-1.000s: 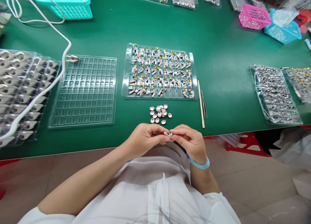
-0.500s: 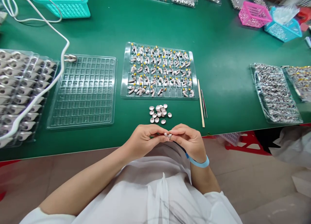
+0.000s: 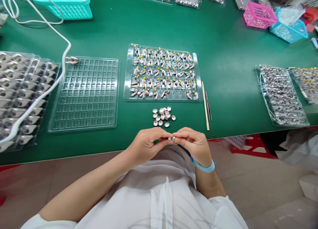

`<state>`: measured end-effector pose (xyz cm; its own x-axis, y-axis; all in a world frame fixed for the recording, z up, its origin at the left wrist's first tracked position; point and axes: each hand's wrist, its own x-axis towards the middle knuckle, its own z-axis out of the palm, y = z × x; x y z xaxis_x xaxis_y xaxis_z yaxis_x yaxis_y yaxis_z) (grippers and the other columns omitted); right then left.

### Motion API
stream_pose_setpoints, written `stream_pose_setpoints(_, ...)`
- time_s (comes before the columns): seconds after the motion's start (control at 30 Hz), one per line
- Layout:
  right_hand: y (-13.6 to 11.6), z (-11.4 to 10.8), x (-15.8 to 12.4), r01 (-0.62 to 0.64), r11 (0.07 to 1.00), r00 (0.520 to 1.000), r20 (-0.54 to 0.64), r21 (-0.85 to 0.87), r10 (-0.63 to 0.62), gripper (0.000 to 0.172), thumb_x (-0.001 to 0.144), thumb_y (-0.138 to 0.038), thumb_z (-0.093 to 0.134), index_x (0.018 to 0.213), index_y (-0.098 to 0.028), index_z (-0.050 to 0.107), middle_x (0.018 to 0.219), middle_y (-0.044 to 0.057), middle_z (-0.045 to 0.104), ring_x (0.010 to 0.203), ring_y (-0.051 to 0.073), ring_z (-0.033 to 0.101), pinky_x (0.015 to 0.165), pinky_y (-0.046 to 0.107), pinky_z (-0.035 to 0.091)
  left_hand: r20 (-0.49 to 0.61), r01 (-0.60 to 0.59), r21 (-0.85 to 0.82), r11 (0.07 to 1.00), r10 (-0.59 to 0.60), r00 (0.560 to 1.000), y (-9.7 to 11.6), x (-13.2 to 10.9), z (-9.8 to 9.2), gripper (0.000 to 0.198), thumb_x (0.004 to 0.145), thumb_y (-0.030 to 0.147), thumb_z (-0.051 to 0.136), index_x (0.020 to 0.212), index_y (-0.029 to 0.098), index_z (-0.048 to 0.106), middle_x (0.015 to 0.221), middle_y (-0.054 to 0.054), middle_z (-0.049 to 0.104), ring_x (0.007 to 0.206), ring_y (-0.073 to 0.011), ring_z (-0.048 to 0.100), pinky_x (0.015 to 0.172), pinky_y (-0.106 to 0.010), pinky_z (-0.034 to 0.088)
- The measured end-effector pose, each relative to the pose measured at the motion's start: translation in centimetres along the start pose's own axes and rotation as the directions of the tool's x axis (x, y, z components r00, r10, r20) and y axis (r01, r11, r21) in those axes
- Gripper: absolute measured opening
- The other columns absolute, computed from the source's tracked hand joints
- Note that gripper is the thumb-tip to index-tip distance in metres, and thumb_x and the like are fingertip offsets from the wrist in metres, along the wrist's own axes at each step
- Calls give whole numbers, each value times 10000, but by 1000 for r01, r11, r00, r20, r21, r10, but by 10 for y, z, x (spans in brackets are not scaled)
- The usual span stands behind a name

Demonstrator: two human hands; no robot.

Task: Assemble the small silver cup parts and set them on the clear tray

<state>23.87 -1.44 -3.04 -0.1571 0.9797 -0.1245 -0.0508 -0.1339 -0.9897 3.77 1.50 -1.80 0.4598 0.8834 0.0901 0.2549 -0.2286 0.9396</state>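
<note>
My left hand [image 3: 146,143] and my right hand [image 3: 193,143] meet at the near edge of the green table [image 3: 223,56], fingertips pinched together on one small pale earbud part [image 3: 173,138]. Just beyond them lies a loose pile of small round silver caps [image 3: 163,116]. Farther back a clear tray [image 3: 162,73] holds rows of pale earbud shells with yellow tips. My right wrist wears a blue band [image 3: 205,167].
An empty clear grid tray [image 3: 86,93] lies to the left, beside stacked trays of grey parts [image 3: 22,93] crossed by a white cable [image 3: 49,86]. A wooden stick [image 3: 205,104] and tweezers [image 3: 209,106] lie right of the middle tray. Trays of silver parts [image 3: 282,94] sit right; baskets stand at the back.
Both hands stay pinched together on the small part, which shows less between the fingertips now. The view shifted slightly.
</note>
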Motion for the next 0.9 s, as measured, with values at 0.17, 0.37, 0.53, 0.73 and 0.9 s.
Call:
stream_pose_setpoints(0.17, 0, 6, -6, 189, 937, 977, -38, -294, -209, 279, 893, -162, 665, 1111, -315, 746, 963, 42, 728, 852, 165, 687, 755, 316, 592, -58, 57, 30, 998, -55, 997, -1, -1, 5, 103, 856, 177, 689, 920, 190, 768, 808, -33, 778, 694, -145, 706, 670, -212, 544)
stream_pose_setpoints(0.37, 4, 5, -6, 264, 909, 962, 19, -322, -273, 366, 917, -121, 616, 1212, -324, 691, 1037, 46, 712, 947, 171, 674, 796, 315, 583, -144, -50, 61, 997, 59, 988, -5, -4, 10, 88, 861, 172, 696, 920, 173, 762, 783, -27, 773, 657, -125, 698, 642, -192, 546)
stream_pose_setpoints(0.53, 9, 5, -7, 230, 941, 969, -25, -250, -244, 304, 907, -132, 637, 1147, -298, 725, 1008, 54, 707, 911, 170, 678, 735, 298, 594, -159, -202, 135, 970, 222, 962, -10, -5, 10, 108, 885, 144, 668, 956, 177, 742, 785, -25, 771, 673, -122, 707, 662, -200, 556)
stream_pose_setpoints(0.73, 9, 7, -7, 250, 925, 963, -22, -287, -268, 337, 913, -116, 618, 1184, -296, 705, 1017, 52, 705, 925, 168, 676, 750, 299, 596, -142, -259, 188, 948, 287, 947, -12, -4, 9, 118, 881, 103, 657, 963, 147, 729, 780, -40, 762, 694, -128, 708, 688, -208, 553)
stream_pose_setpoints(0.9, 6, 7, -6, 305, 881, 945, 5, -362, -326, 348, 913, -93, 609, 1190, -283, 699, 1009, 51, 713, 922, 163, 682, 751, 292, 593, -135, -238, 173, 956, 262, 956, -11, -4, 8, 115, 876, 105, 657, 948, 159, 730, 783, -38, 770, 690, -130, 714, 686, -208, 558)
